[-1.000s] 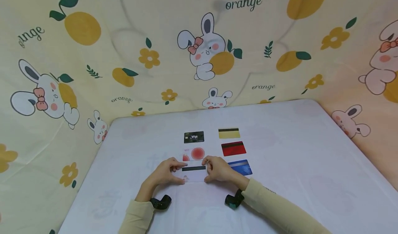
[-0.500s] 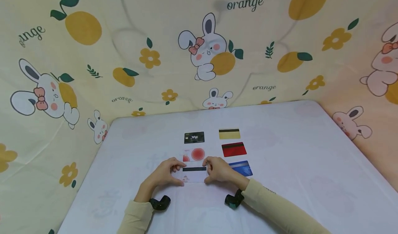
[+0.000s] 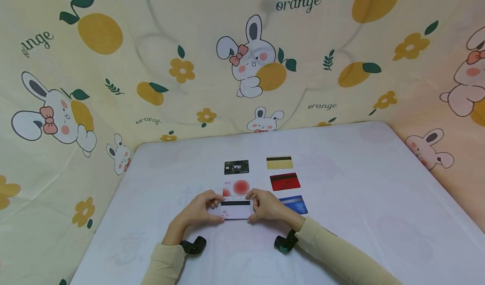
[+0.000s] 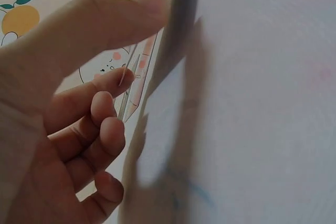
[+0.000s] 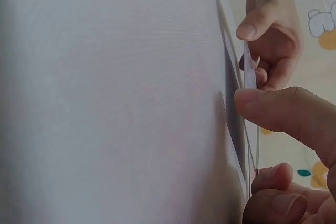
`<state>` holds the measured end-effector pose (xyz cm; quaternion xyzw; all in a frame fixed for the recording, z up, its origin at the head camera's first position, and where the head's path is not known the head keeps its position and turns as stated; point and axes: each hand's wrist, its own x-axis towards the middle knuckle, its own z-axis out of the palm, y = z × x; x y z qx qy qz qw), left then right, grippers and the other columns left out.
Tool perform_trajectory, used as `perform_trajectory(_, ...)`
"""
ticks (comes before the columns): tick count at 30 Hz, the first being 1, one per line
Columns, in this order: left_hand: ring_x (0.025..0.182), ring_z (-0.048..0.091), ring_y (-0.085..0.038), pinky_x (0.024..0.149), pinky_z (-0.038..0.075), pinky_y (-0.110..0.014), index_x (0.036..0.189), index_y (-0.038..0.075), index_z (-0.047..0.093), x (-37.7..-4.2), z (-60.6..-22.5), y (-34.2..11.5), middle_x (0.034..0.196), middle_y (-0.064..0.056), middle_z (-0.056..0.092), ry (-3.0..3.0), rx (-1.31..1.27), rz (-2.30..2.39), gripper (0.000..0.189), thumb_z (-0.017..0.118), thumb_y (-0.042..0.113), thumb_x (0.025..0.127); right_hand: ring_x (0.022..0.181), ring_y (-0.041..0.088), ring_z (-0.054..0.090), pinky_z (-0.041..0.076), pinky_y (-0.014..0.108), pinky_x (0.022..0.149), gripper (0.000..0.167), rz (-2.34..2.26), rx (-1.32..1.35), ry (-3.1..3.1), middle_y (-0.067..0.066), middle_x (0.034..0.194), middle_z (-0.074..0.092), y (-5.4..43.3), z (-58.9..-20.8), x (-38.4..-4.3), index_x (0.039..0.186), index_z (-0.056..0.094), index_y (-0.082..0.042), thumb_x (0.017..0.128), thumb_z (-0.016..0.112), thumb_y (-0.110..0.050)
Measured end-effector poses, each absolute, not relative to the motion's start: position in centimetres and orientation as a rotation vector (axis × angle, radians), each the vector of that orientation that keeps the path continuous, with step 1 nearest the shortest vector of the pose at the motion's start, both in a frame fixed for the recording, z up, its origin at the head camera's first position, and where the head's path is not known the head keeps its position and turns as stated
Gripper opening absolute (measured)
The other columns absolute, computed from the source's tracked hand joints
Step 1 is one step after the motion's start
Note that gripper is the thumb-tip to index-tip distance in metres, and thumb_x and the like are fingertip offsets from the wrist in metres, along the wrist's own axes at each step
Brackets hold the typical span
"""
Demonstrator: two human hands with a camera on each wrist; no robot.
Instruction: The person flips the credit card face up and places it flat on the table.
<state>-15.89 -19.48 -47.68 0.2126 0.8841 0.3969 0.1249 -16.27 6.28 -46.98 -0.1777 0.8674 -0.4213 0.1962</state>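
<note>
A white card (image 3: 235,212) with a black magnetic stripe is held level between both hands in the head view. My left hand (image 3: 202,208) pinches its left end, thumb at the near corner and fingers at the far one. At the right end, my right hand (image 3: 267,206) grips it the same way. The wrist views show the card edge-on, with a shadow on the cloth beneath the left thumb (image 4: 149,14). Just beyond it lies a white card with red circles (image 3: 241,187), its near edge at the held card. Right of my right hand is a blue card (image 3: 294,204), partly covered by it.
Farther back on the white-covered table (image 3: 341,171) lie a black Vip card (image 3: 236,167), a gold card (image 3: 279,162) and a red card (image 3: 285,181). A patterned cloth wall (image 3: 182,121) rises behind the table's far edge.
The white striped card has shifted slightly away from the body, and its near edge now shows as a dark line. Both hands keep their hold; the other cards stay put.
</note>
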Motion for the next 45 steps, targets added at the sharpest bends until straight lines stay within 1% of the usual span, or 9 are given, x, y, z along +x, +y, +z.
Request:
perform_trajectory(4, 0.083, 0.047, -0.009, 0.073, 0.040, -0.018, 0.109, 0.005, 0.067, -16.0, -47.7, -19.7, 0.088, -0.006, 0.055, 2.568, 0.635, 1.181, 0.048, 0.086, 0.020, 0.069, 0.055, 0.009, 0.043, 0.033, 0.020, 0.054, 0.059, -1.176, -0.495, 2.430, -0.004, 0.057, 0.047, 6.3, -46.8, -16.2, 0.118, 0.059, 0.000, 0.066, 0.086, -0.008)
perform_trajectory(13, 0.083, 0.048, -0.011, 0.072, 0.041, -0.019, 0.110, 0.003, 0.066, -16.0, -47.4, -19.7, 0.088, -0.010, 0.056, 2.543, 0.634, 1.192, 0.047, 0.085, 0.018, 0.070, 0.056, 0.010, 0.042, 0.032, 0.021, 0.055, 0.056, -1.185, -0.483, 2.452, -0.003, 0.058, 0.047, 6.3, -46.7, -16.2, 0.115, 0.062, -0.002, 0.066, 0.086, -0.010)
perform_trajectory(20, 0.083, 0.047, -0.012, 0.071, 0.041, -0.019, 0.111, 0.004, 0.067, -16.2, -47.3, -19.6, 0.088, -0.010, 0.055, 2.540, 0.620, 1.199, 0.048, 0.085, 0.019, 0.070, 0.058, 0.010, 0.044, 0.034, 0.022, 0.056, 0.055, -1.195, -0.443, 2.453, -0.003, 0.060, 0.048, 6.6, -46.7, -16.3, 0.116, 0.062, -0.006, 0.067, 0.086, -0.013)
perform_trajectory(28, 0.083, 0.046, -0.011, 0.072, 0.039, -0.019, 0.114, 0.005, 0.066, -16.5, -47.2, -19.5, 0.088, -0.007, 0.053, 2.546, 0.612, 1.181, 0.050, 0.085, 0.020, 0.070, 0.056, 0.009, 0.044, 0.036, 0.020, 0.055, 0.055, -1.257, -0.497, 2.431, -0.003, 0.060, 0.050, 6.9, -46.9, -16.5, 0.116, 0.060, -0.005, 0.068, 0.086, -0.012)
perform_trajectory(32, 0.084, 0.045, -0.011, 0.071, 0.039, -0.019, 0.114, 0.005, 0.067, -16.5, -47.3, -19.6, 0.088, -0.008, 0.053, 2.548, 0.626, 1.192, 0.050, 0.085, 0.019, 0.070, 0.056, 0.009, 0.044, 0.036, 0.020, 0.055, 0.055, -1.273, -0.524, 2.429, -0.003, 0.060, 0.050, 7.0, -46.8, -16.5, 0.116, 0.060, -0.004, 0.068, 0.086, -0.011)
perform_trajectory(39, 0.082, 0.043, -0.010, 0.070, 0.038, -0.018, 0.114, 0.007, 0.067, -16.6, -47.6, -19.5, 0.088, -0.007, 0.051, 2.562, 0.634, 1.205, 0.050, 0.086, 0.019, 0.069, 0.057, 0.008, 0.044, 0.038, 0.019, 0.059, 0.054, -1.289, -0.552, 2.440, -0.004, 0.060, 0.048, 7.2, -46.1, -16.5, 0.116, 0.060, -0.004, 0.068, 0.084, -0.009)
perform_trajectory(45, 0.083, 0.043, -0.009, 0.071, 0.038, -0.020, 0.113, 0.008, 0.067, -16.5, -47.7, -19.3, 0.087, -0.008, 0.051, 2.557, 0.651, 1.222, 0.050, 0.086, 0.019, 0.069, 0.057, 0.007, 0.044, 0.039, 0.020, 0.060, 0.053, -1.319, -0.566, 2.426, -0.004, 0.060, 0.048, 7.4, -45.8, -16.5, 0.117, 0.060, -0.005, 0.069, 0.083, -0.008)
